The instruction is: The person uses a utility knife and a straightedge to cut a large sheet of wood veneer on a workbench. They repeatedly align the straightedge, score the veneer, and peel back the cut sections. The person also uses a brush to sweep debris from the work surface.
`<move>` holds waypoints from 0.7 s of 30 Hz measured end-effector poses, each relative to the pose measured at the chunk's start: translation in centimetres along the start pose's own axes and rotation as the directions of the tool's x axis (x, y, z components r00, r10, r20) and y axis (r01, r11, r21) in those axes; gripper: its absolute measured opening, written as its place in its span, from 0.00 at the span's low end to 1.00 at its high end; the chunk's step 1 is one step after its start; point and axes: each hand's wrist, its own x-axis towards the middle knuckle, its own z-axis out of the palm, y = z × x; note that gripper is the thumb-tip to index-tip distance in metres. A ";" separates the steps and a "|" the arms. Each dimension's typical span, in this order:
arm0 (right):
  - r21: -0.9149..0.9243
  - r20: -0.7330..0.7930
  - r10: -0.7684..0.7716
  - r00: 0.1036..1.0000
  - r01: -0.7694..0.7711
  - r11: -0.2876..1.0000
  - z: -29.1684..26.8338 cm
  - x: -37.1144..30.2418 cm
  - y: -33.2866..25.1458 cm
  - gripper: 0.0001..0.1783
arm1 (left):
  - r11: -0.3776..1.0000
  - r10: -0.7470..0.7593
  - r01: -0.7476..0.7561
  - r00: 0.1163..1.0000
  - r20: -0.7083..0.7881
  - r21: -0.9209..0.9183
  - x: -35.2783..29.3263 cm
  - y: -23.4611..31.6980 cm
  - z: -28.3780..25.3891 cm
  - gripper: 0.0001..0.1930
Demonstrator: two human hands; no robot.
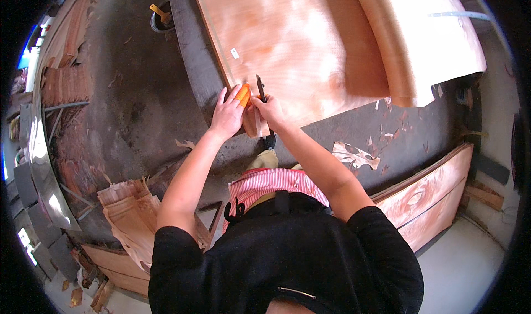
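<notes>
My left hand (225, 118) lies with its fingers stretched out on the near left corner of a wide reddish-brown wood veneer sheet (276, 43). Orange covers (242, 95) wrap some of its fingers. Close beside it, my right hand (270, 112) is closed around a dark utility knife (261, 88), which points away from me over the sheet. A narrow strip of veneer (254, 125) hangs at the corner, just below both hands. Where the blade meets the wood cannot be made out. A small white tag (234, 53) lies on the sheet ahead of the left hand.
A large curled veneer sheet (406, 43) lies across the right side. A dark bucket (160, 23) with a yellow-handled brush stands far left. Torn veneer scraps (355, 156) litter the floor. Stacked boards (426, 198) stand near right; veneer pieces (130, 209) lie near left.
</notes>
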 end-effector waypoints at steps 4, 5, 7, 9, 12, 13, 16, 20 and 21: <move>-0.122 0.152 -0.073 0.986 0.092 0.988 -2.5 0.8 1.4 0.11 | 0.999 0.017 -0.018 1.000 0.026 0.044 0.6 0.5 0.1 0.18; -0.221 0.208 -0.045 0.977 0.091 0.971 -3.6 0.2 -0.1 0.12 | 0.998 0.013 -0.016 0.999 0.039 0.067 0.5 0.5 0.1 0.18; -0.301 0.279 0.067 0.958 0.021 0.953 -6.3 -1.1 -1.9 0.12 | 0.994 0.029 -0.033 0.999 0.034 0.107 1.0 0.6 -0.4 0.17; -0.212 0.338 0.077 0.938 -0.003 0.977 -9.3 -3.7 -2.1 0.11 | 0.999 0.015 -0.016 1.000 0.022 0.051 1.0 0.7 -0.6 0.18; -0.077 0.350 0.088 0.932 -0.065 0.995 -13.3 -8.6 -0.8 0.10 | 0.989 0.016 -0.020 1.000 -0.022 -0.145 0.1 1.2 -0.7 0.22; -0.057 0.306 0.118 0.945 -0.105 0.993 -14.4 -10.3 -0.1 0.10 | 0.989 0.074 -0.073 0.997 0.004 -0.125 -0.6 1.7 -0.7 0.23; 0.072 0.267 0.215 0.939 -0.242 0.968 -17.8 -13.8 3.7 0.10 | 0.976 0.217 -0.215 0.972 0.093 -0.034 -2.7 2.5 -0.2 0.28; 0.151 0.191 0.237 0.952 -0.267 0.952 -19.0 -17.0 6.4 0.10 | 0.974 0.217 -0.209 0.969 0.113 -0.084 -2.1 2.3 -0.4 0.27; 0.164 0.157 0.238 0.959 -0.263 0.951 -18.9 -17.4 6.8 0.10 | 0.971 0.225 -0.213 0.968 0.107 -0.110 -1.9 2.3 -0.7 0.26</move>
